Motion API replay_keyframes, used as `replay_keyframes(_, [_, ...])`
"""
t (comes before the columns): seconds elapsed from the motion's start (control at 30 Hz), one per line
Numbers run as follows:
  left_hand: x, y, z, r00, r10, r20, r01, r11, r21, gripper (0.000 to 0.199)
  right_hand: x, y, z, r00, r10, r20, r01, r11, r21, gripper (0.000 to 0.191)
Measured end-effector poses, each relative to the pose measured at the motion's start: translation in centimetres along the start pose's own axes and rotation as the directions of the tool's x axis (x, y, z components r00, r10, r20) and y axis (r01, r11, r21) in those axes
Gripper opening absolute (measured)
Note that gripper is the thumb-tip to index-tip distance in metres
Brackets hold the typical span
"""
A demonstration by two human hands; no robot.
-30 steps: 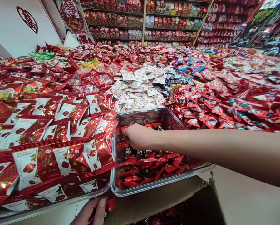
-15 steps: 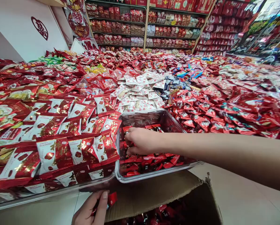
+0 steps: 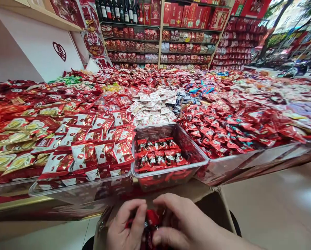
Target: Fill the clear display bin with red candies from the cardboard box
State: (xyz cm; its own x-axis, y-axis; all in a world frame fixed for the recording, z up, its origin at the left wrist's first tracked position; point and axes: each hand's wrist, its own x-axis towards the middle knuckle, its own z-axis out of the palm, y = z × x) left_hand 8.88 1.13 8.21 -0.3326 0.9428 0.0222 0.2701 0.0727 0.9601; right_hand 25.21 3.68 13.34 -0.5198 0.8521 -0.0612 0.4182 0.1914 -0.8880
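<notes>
Both hands are close together over an open cardboard box (image 3: 217, 205) at the bottom of the view. My left hand (image 3: 129, 224) is closed, thumb against fingers, on small red-wrapped candies (image 3: 152, 218). My right hand (image 3: 182, 222) curls in from the other side, its thumb and fingers around the same candies; its fingertips are partly hidden. Just beyond stands a clear plastic bin (image 3: 197, 152). Inside it, red-and-black wrapped candies (image 3: 160, 159) lie side by side in two rows, over more red packets.
Left of the bin, red-and-white packets (image 3: 82, 156) fill a neighbouring clear tray (image 3: 79, 187). White packets (image 3: 152, 107) are heaped behind, and red candies (image 3: 217, 128) to the right. Stocked shelves (image 3: 159, 41) stand at the back; tiled floor (image 3: 272, 205) shows at right.
My right hand has left the bin and come down beside my left hand over the box. My left hand has moved right. The view has tilted up, and the rows in the bin are uncovered.
</notes>
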Motion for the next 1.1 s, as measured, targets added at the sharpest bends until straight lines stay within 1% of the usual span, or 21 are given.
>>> replay_keyframes(0.03, [-0.2,0.8,0.6,0.999,0.01,0.046,-0.01,1.0,-0.013,0.028,-0.1,0.6,0.7,0.999,-0.002,-0.053,0.004,0.999,0.038,0.026])
replay_keyframes(0.07, [-0.3,1.5,1.1,0.994,-0.01,0.106,0.016,0.998,-0.055,0.029,-0.1,1.0,1.1,0.995,0.003,-0.098,0.006,0.996,0.089,0.024])
replay_keyframes(0.13, [-0.6,2.5,1.7,0.978,-0.074,0.196,0.105,0.982,-0.154,0.033,-0.3,1.2,1.3,0.989,0.033,-0.142,0.003,0.97,0.245,0.027])
replay_keyframes(0.17, [-0.8,2.8,1.9,0.971,-0.093,0.22,0.137,0.972,-0.191,0.035,-0.4,1.2,1.1,0.989,0.055,-0.14,-0.004,0.941,0.338,0.027])
replay_keyframes(0.23, [-1.0,3.0,1.8,0.968,-0.113,0.224,0.163,0.961,-0.223,0.038,-0.8,1.0,0.7,0.99,0.085,-0.113,-0.019,0.871,0.491,0.026])
replay_keyframes(0.3, [-1.3,3.0,1.5,0.954,-0.131,0.27,0.2,0.948,-0.246,0.041,-1.3,1.0,0.4,0.988,0.113,-0.11,-0.029,0.816,0.578,0.026])
replay_keyframes(0.4, [-1.6,2.8,1.1,0.897,-0.153,0.414,0.286,0.916,-0.282,0.043,-1.7,1.2,0.0,0.983,0.142,-0.12,-0.026,0.745,0.667,0.027])
replay_keyframes(0.43, [-1.7,2.7,1.1,0.882,-0.16,0.444,0.312,0.903,-0.295,0.041,-1.8,1.4,0.0,0.982,0.142,-0.121,-0.02,0.724,0.689,0.027])
replay_keyframes(0.5, [-1.9,2.6,1.2,0.872,-0.179,0.456,0.352,0.875,-0.331,0.036,-1.9,1.7,0.1,0.982,0.143,-0.126,-0.007,0.688,0.726,0.028])
replay_keyframes(0.57, [-2.3,2.5,1.6,0.877,-0.194,0.44,0.377,0.846,-0.378,0.032,-2.2,1.9,0.5,0.978,0.155,-0.143,0.002,0.671,0.742,0.027])
replay_keyframes(0.63, [-2.6,2.2,1.9,0.888,-0.203,0.412,0.377,0.835,-0.401,0.032,-2.5,2.0,0.8,0.981,0.143,-0.128,-0.002,0.675,0.738,0.026])
replay_keyframes(0.7, [-2.8,1.9,1.8,0.895,-0.188,0.404,0.348,0.861,-0.371,0.034,-3.0,1.7,0.5,0.986,0.125,-0.107,-0.018,0.73,0.684,0.025])
replay_keyframes(0.77, [-2.6,1.4,1.0,0.916,-0.126,0.382,0.246,0.927,-0.283,0.034,-3.2,1.1,-0.9,0.984,0.089,-0.154,0.011,0.832,0.555,0.023])
replay_keyframes(0.83, [-1.7,0.8,-0.2,0.946,-0.009,0.324,0.057,0.989,-0.138,0.032,-2.6,0.1,-3.4,0.961,0.003,-0.276,0.105,0.921,0.374,0.02])
replay_keyframes(0.87, [-1.1,0.4,-1.0,0.955,0.063,0.291,-0.053,0.998,-0.043,0.03,-1.9,-0.5,-4.9,0.94,-0.064,-0.334,0.162,0.949,0.272,0.019])
replay_keyframes(0.9, [-0.4,-0.1,-1.8,0.957,0.127,0.262,-0.151,0.986,0.072,0.029,-0.9,-1.0,-6.5,0.916,-0.132,-0.379,0.209,0.963,0.168,0.018])
replay_keyframes(0.93, [0.4,-0.8,-2.5,0.953,0.185,0.24,-0.236,0.951,0.202,0.028,0.4,-1.5,-7.9,0.896,-0.191,-0.401,0.232,0.971,0.057,0.018])
replay_keyframes(0.97, [1.3,-1.6,-3.2,0.95,0.235,0.207,-0.293,0.902,0.319,0.028,2.0,-1.9,-9.2,0.891,-0.232,-0.391,0.229,0.972,-0.054,0.017])
replay_keyframes(1.0, [2.0,-2.5,-3.8,0.944,0.279,0.177,-0.328,0.854,0.404,0.028,3.8,-2.1,-10.2,0.903,-0.242,-0.355,0.198,0.968,-0.156,0.017])
replay_keyframes(1.07, [3.2,-4.8,-4.4,0.93,0.329,0.163,-0.366,0.786,0.499,0.027,7.6,-2.2,-11.2,0.961,-0.178,-0.212,0.094,0.931,-0.354,0.016])
replay_keyframes(1.1, [3.5,-5.9,-4.6,0.923,0.336,0.188,-0.384,0.762,0.521,0.026,9.4,-2.0,-11.3,0.983,-0.124,-0.132,0.055,0.898,-0.437,0.016])
